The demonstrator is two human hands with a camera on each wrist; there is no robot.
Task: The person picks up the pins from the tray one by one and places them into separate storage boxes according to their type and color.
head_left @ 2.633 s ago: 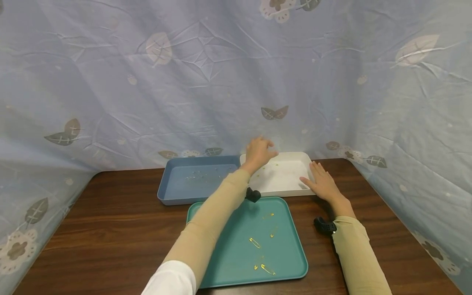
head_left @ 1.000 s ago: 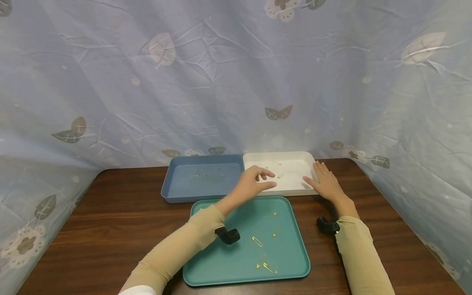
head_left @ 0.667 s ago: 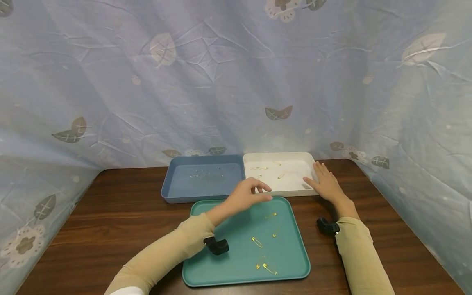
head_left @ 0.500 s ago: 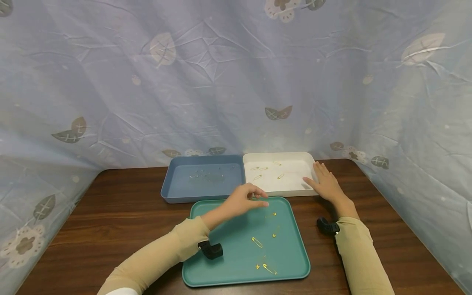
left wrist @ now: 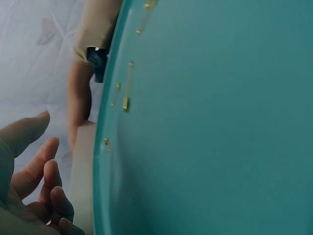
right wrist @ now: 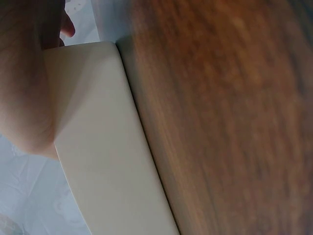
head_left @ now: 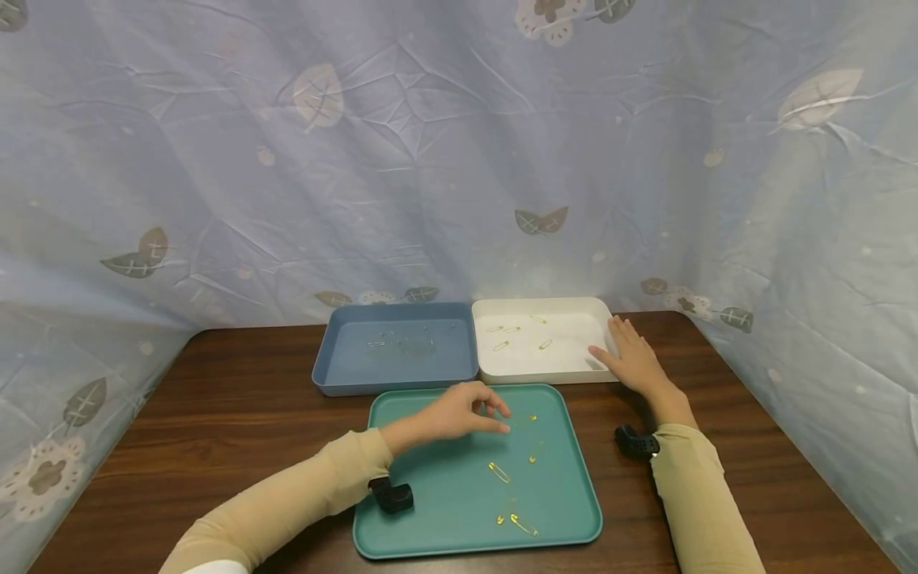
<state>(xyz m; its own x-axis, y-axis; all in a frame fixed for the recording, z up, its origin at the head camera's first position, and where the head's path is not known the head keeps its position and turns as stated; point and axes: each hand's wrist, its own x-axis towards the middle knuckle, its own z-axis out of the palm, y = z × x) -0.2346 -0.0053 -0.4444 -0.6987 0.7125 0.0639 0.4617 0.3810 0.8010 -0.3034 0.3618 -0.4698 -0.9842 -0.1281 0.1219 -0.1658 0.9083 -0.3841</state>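
Observation:
Over the upper part of the teal tray (head_left: pixel 445 510) hovers my left hand (head_left: pixel 459 410), thumb and fingers parted with nothing between them. The left wrist view shows the same hand (left wrist: pixel 32 181) apart from the tray surface. Gold safety pins lie scattered on the teal tray, among them one pin (head_left: pixel 499 472) in the middle and another pin (head_left: pixel 523 524) near the front. My right hand (head_left: pixel 634 359) rests with straight fingers at the right rim of the white tray (head_left: pixel 552 376). Several gold safety pins (head_left: pixel 500 345) lie inside that white tray.
A blue tray (head_left: pixel 394 386) with several small silver safety pins (head_left: pixel 376 344) stands left of the white one, side by side. The brown wooden table (head_left: pixel 215 430) extends to both sides. A patterned cloth (head_left: pixel 430 159) hangs behind.
My left hand has come back from above the white tray to over the teal tray. More gold pins in the white tray are now uncovered. The right hand has stayed in place.

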